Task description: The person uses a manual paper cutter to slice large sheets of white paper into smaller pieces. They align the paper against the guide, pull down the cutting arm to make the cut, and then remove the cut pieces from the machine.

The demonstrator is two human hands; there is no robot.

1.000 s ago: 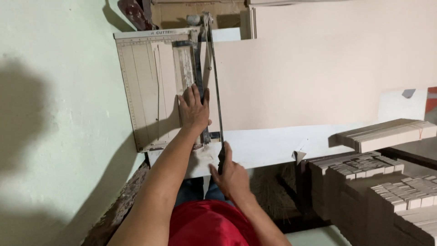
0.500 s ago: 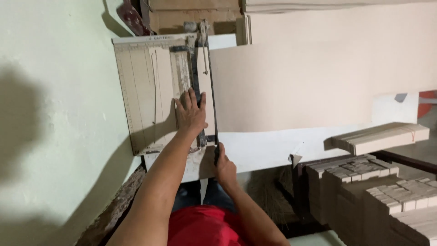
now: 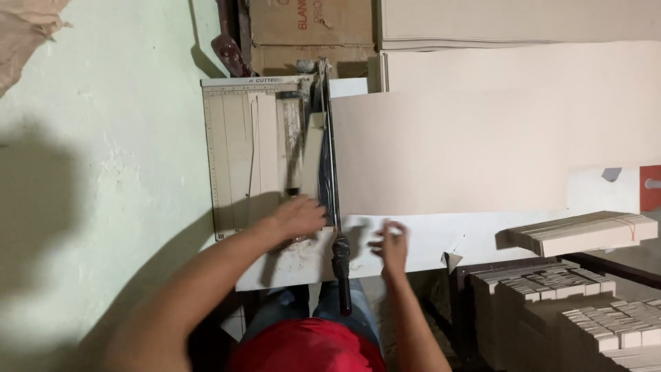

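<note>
The right hand (image 3: 391, 242) is off the cutter handle (image 3: 341, 265) now, where half a second ago it gripped it with the blade pressed down. It hovers open and blurred just beside the handle, fingers loose, holding nothing. The blade arm (image 3: 329, 151) lies flat along the edge of the paper cutter (image 3: 234, 151), handle sticking out past the front of the white desk (image 3: 427, 238) toward the person's lap.

The left hand (image 3: 297, 216) has slid back too: earlier it lay spread over the strip under the clamp bar, now it sits at the near edge of the cutter board, fingers curled over something there; whether it pinches a cut strip I cannot tell through the blur.

The big tan sheet (image 3: 475, 145) lies to the right of the blade, butted against it. So the cut stroke looks finished and both hands are letting go. Stacks of cut pieces (image 3: 585, 303) stand lower right, a bundle (image 3: 585, 231) above them.
</note>
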